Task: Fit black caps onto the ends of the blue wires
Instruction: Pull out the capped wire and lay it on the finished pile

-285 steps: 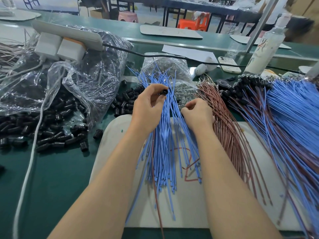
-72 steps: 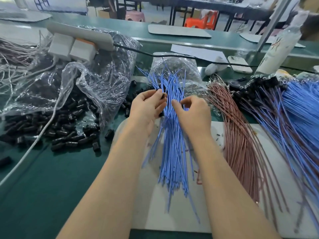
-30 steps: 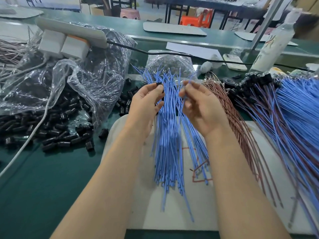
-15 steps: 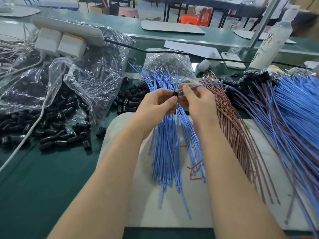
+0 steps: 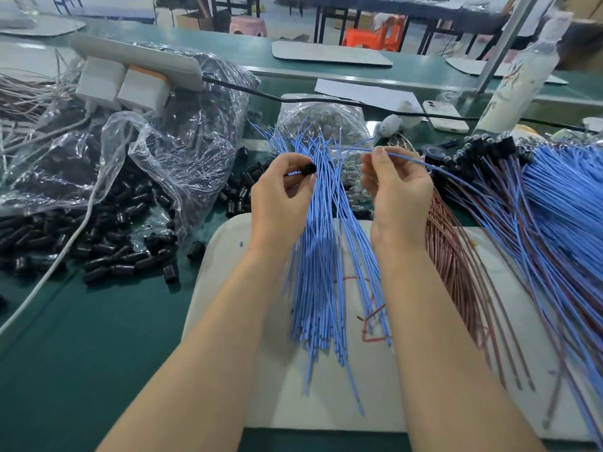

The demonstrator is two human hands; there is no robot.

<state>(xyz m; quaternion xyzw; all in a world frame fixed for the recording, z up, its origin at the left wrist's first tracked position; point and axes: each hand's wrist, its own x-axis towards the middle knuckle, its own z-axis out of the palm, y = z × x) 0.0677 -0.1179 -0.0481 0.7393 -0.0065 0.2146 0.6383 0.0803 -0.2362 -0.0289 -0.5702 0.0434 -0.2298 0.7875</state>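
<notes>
Blue wires [image 5: 323,256] on white mat [image 5: 228,256]; left hand [image 5: 280,197] around cap [image 5: 308,169], right hand [image 5: 398,187] around wire [image 5: 411,161].

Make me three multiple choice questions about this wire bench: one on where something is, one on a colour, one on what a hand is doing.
1. Where does the big pile of loose black caps lie?
A. left of the white mat
B. on the phone
C. at the mat's near edge

2. What colour is the wire that the right hand holds?
A. green
B. blue
C. yellow

3. What is the left hand doing?
A. lying flat
B. holding scissors
C. pinching a black cap

Answers:
1 A, the pile sits on the green table beside the mat's left edge.
2 B, the pinched wire is blue, like the bundle under the hands.
3 C, its thumb and fingers close on one cap.
</notes>
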